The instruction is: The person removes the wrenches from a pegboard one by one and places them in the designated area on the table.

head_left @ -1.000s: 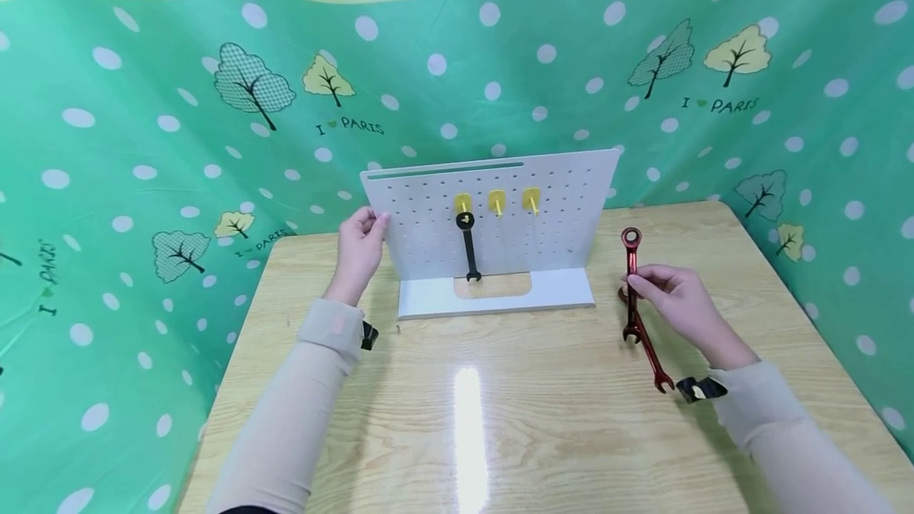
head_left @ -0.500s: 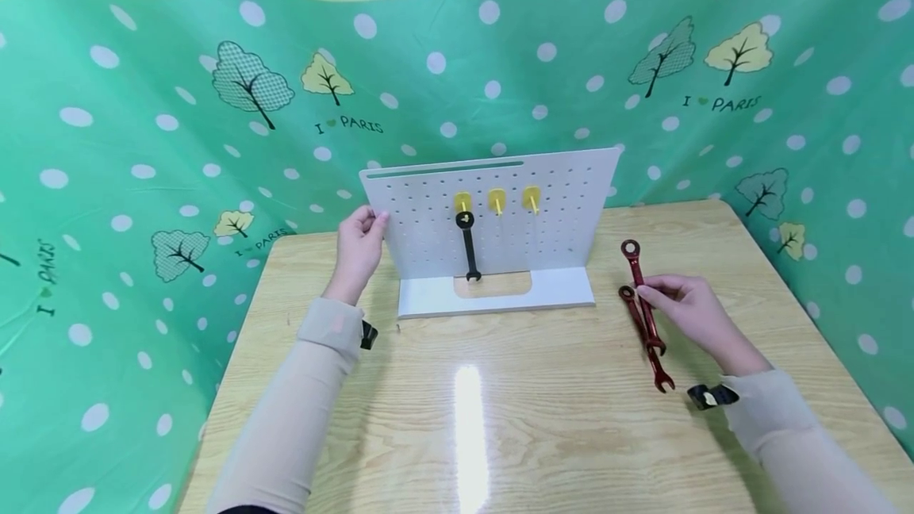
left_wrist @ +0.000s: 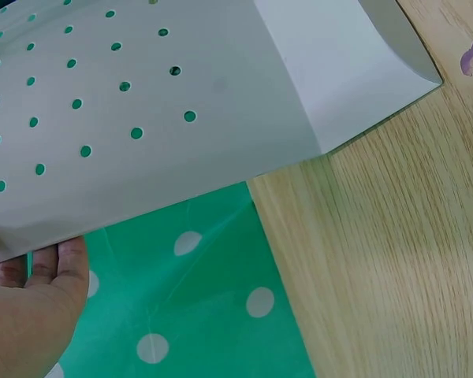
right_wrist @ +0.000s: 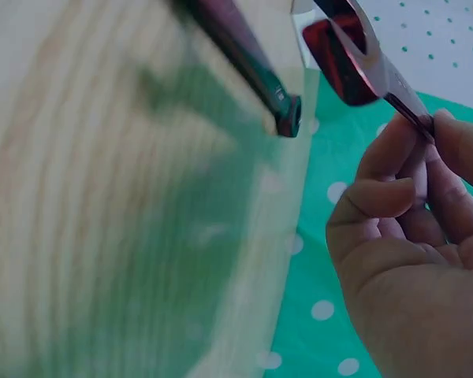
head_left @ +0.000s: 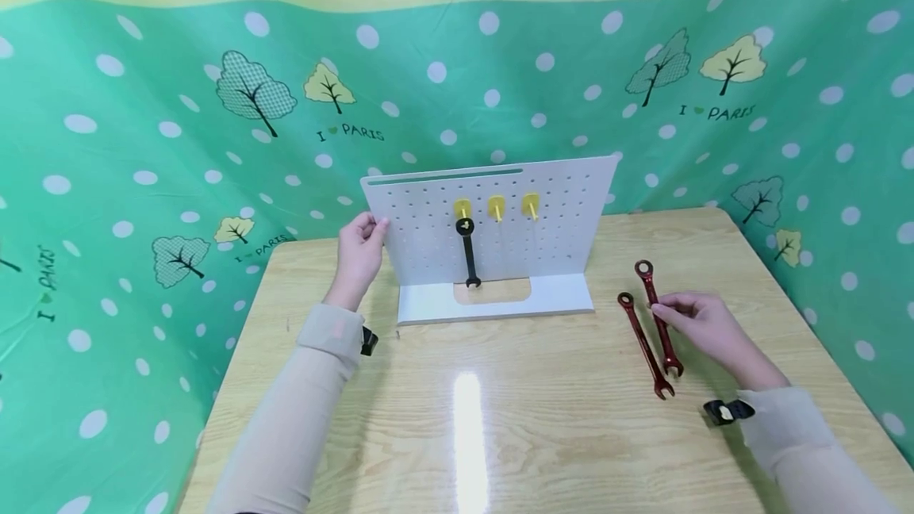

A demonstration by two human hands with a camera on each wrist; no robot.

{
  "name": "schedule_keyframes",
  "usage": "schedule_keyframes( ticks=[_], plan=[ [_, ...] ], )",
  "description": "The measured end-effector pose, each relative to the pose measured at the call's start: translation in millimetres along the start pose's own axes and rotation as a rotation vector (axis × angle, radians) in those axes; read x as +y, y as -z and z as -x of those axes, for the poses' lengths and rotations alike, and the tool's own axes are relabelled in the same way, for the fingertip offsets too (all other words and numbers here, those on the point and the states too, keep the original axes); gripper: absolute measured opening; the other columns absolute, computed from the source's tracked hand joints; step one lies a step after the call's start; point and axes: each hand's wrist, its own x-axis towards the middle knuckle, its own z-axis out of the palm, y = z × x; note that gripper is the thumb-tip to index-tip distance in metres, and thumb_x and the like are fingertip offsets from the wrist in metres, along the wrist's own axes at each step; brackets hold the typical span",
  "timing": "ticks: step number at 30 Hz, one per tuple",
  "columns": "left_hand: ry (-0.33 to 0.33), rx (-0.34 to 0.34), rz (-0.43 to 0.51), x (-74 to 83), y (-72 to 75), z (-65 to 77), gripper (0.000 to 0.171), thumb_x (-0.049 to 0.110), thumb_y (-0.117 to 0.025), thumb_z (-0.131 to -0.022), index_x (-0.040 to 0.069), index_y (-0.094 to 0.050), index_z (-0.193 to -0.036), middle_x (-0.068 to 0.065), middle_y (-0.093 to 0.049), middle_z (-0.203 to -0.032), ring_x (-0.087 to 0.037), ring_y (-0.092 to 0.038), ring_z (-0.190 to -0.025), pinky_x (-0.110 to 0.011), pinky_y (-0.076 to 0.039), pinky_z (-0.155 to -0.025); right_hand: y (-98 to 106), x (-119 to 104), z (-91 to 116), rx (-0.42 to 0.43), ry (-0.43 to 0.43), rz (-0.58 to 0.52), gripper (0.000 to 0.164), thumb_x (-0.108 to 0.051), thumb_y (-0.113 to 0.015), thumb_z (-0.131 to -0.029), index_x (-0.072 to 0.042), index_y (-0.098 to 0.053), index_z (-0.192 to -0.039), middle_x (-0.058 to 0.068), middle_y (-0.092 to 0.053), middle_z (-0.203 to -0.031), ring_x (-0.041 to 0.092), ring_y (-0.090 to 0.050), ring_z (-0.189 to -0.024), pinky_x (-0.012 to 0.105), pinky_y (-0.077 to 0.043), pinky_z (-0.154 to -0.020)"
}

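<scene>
My left hand (head_left: pixel 359 256) grips the left edge of a white pegboard (head_left: pixel 421 236), thumb in front and fingers behind, as the left wrist view shows. A black combination wrench (head_left: pixel 469 256) hangs by its ring end from the left one of three yellow hooks on the board. To the right of the board, my right hand (head_left: pixel 703 327) pinches a red combination wrench (head_left: pixel 660 324) near mid-shaft, ring end pointing away. Just left of it a second red wrench (head_left: pixel 645 346) lies on the table, roughly parallel. In the right wrist view the held wrench's open end (right_wrist: pixel 351 67) looms close to the camera.
The middle yellow hook (head_left: pixel 497 209) and the right yellow hook (head_left: pixel 531 206) carry nothing. The pegboard's flat base (head_left: pixel 560 296) rests on the wooden table (head_left: pixel 543 403). A green dotted cloth (head_left: pixel 443 117) hangs behind and along both sides.
My right hand has moved toward me and rightward with its red wrench, which was over the other red wrench and now sits apart from it. The left hand stays at the board's edge.
</scene>
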Motion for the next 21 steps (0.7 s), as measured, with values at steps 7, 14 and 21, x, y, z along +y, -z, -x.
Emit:
schedule_keyframes(
  ticks=[7, 14, 21],
  plan=[
    [-0.015, 0.011, 0.019, -2.0, -0.1, -1.1, 0.026, 0.019, -0.057, -0.106, -0.004, -0.064, -0.116, -0.019, -0.07, -0.115, -0.027, -0.066, -0.109, -0.036, -0.055, -0.093, 1, 4, 2, -0.029, -0.043, 0.049, 0.034, -0.026, -0.064, -0.103, 0.007, -0.072, -0.111, 0.011, -0.072, -0.095, 0.014, -0.057, -0.077, 0.026, -0.047, -0.059],
    [0.005, 0.001, 0.001, -7.4, 0.4, 2.4, 0.027, 0.021, -0.057, -0.106, -0.003, -0.065, -0.118, -0.018, -0.07, -0.115, -0.025, -0.066, -0.108, -0.037, -0.056, -0.092, -4, 17, 7, -0.051, -0.065, 0.07, 0.03, -0.02, -0.066, -0.103, 0.008, -0.072, -0.107, 0.009, -0.073, -0.091, 0.01, -0.061, -0.078, 0.024, -0.05, -0.062],
    [-0.01, 0.002, 0.0, -2.6, 0.6, 0.9, 0.027, 0.022, -0.057, -0.106, -0.001, -0.065, -0.119, -0.017, -0.07, -0.115, -0.025, -0.066, -0.107, -0.037, -0.056, -0.091, -1, 21, 4, -0.069, -0.106, 0.105, 0.034, -0.025, -0.065, -0.103, 0.008, -0.071, -0.108, 0.009, -0.073, -0.091, 0.014, -0.063, -0.081, 0.024, -0.05, -0.065]
  ],
)
